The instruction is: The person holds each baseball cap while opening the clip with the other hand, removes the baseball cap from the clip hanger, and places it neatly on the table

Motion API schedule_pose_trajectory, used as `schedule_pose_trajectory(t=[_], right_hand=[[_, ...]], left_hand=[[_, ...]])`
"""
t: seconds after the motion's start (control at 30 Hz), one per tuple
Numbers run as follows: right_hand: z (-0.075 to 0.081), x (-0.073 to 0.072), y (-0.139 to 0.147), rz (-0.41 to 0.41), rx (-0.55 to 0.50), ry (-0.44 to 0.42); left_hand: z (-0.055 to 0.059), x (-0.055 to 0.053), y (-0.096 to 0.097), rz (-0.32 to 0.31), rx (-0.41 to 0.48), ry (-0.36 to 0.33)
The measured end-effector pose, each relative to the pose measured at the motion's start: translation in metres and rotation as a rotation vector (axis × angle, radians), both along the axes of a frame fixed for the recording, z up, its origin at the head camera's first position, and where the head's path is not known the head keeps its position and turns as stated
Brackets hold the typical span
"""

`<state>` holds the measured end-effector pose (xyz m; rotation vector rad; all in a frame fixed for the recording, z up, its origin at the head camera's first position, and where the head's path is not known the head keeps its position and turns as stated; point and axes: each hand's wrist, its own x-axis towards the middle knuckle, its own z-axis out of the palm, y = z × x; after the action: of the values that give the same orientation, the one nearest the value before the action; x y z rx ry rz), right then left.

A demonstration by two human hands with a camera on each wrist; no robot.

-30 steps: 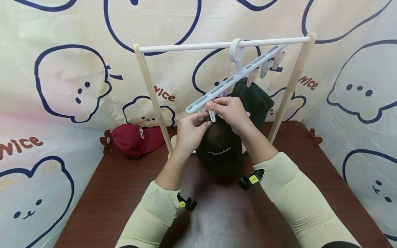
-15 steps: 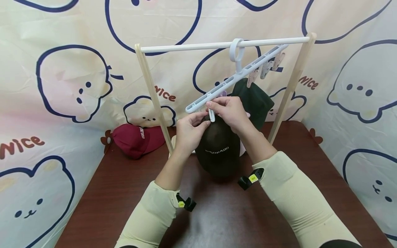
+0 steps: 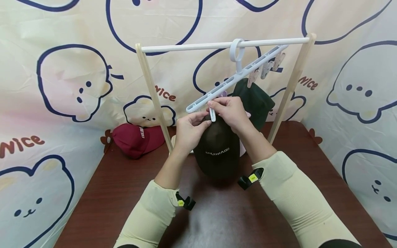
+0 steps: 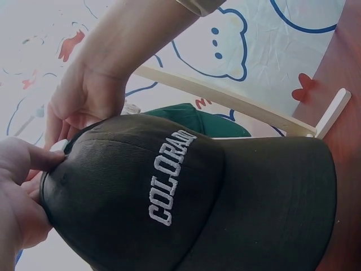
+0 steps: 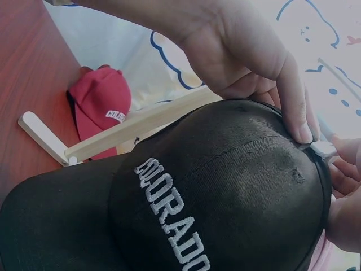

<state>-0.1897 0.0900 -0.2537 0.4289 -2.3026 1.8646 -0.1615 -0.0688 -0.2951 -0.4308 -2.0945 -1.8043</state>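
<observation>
A dark brown baseball cap (image 3: 217, 148) lettered COLORADO hangs beneath the low end of a pale blue clip hanger (image 3: 214, 94). My left hand (image 3: 190, 132) pinches the cap's edge, thumb on the fabric in the left wrist view. My right hand (image 3: 228, 113) pinches a whitish clothespin (image 3: 212, 115) at that same edge. The clothespin's tip (image 5: 322, 148) shows beside the left fingertips in the right wrist view. Behind the right hand, a dark green cap (image 3: 252, 101) hangs under a pink clothespin (image 3: 252, 78).
A wooden rack with a white rail (image 3: 192, 47) carries the hanger, which tilts down to the left. More clothespins (image 3: 278, 60) hang at its raised end. On the brown table (image 3: 124, 203), a red cap (image 3: 133, 140) lies left of the rack. Something pink shows behind the brown cap.
The brown cap's front swings slightly left. Both hands stay at the cap's edge with almost no movement.
</observation>
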Motion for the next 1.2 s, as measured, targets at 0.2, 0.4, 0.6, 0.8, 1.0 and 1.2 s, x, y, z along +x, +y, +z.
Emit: schedule_pose_trajectory(t=[0.2, 0.4, 0.6, 0.8, 1.0, 1.2], right_hand=[[-0.001, -0.001, 0.001, 0.015, -0.028, 0.012], [-0.002, 0.001, 0.001, 0.006, -0.031, 0.005], [-0.001, 0.001, 0.002, 0.018, -0.052, -0.002], [0.0, 0.003, 0.002, 0.032, -0.088, -0.035], [0.0, 0.005, 0.002, 0.056, -0.121, -0.063], [-0.002, 0.006, 0.002, 0.03, -0.086, -0.051]], left_hand=[[0.0, 0.0, 0.0, -0.017, -0.005, 0.0], [-0.001, 0.0, -0.001, -0.043, 0.0, 0.016], [-0.002, 0.001, -0.002, -0.062, -0.013, 0.019], [-0.005, 0.002, -0.002, -0.09, -0.06, -0.03], [-0.009, 0.002, -0.005, -0.106, -0.091, -0.071], [-0.015, 0.001, -0.009, -0.105, -0.098, -0.087]])
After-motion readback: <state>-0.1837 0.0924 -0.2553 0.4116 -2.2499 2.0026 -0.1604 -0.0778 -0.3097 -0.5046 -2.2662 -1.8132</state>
